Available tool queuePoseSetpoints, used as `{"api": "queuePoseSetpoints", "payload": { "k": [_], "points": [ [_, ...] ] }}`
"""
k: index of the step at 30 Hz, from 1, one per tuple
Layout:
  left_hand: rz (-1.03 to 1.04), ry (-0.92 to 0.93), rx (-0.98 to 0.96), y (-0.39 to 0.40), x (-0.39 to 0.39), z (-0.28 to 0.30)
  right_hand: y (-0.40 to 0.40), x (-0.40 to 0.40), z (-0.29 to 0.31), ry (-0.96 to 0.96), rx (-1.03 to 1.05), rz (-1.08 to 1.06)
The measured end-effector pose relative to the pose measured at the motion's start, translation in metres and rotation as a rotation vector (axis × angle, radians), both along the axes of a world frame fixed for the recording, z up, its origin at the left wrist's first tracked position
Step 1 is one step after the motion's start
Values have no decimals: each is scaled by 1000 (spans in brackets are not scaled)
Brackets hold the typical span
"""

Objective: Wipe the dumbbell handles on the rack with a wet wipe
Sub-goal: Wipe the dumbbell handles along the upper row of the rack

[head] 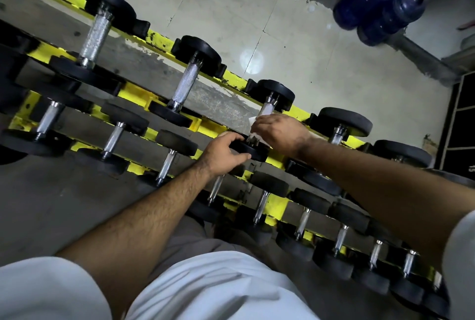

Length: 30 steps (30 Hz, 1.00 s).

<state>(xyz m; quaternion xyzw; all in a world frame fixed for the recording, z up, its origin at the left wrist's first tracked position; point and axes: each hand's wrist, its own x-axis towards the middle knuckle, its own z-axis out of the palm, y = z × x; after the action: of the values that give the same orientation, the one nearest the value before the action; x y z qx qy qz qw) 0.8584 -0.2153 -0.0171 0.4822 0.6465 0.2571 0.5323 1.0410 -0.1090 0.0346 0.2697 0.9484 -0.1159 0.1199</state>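
Two bare hands work at a yellow-painted steel dumbbell rack seen from above, its tiers filled with black rubber-ended dumbbells with silver knurled handles. The right hand is curled round a crumpled white wet wipe, wrapping it about the short chrome handle of one dumbbell on the upper tier, well along the row. The left hand grips the near black end disc of that same dumbbell, fingers bent over its edge, steadying it. To do this step well, I would judge, the wipe should enclose the bar fully and travel its whole length with a twist, so the knurling gets cleaned, while the left hand stops the weight rolling in its cradle. Blue water jugs stand on the pale tiled floor beyond.
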Motion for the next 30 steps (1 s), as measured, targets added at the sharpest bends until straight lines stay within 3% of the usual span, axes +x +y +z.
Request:
{"api": "queuePoseSetpoints", "payload": {
  "k": [6, 13, 16, 20, 25, 30],
  "points": [
    [-77, 43, 29, -1, -3, 1, -3, -14, 14, 283, -145, -484],
    [-167, 200, 98, 4, 2, -6, 5, -23, 16, 547, -806, -1234],
    [-163, 224, 112, 5, 4, -7, 6, -22, 28, 575, -1130, -1460],
    [-203, 327, 142, 3, 5, -6, 6, -19, 33, 578, -1367, -1563],
    [-250, 510, 234, -1, 17, 2, 4, -15, 35, 558, -1443, -1555],
    [-307, 710, 339, -3, 31, 17, 10, -3, 33, 694, -1465, -1539]
  ]
}}
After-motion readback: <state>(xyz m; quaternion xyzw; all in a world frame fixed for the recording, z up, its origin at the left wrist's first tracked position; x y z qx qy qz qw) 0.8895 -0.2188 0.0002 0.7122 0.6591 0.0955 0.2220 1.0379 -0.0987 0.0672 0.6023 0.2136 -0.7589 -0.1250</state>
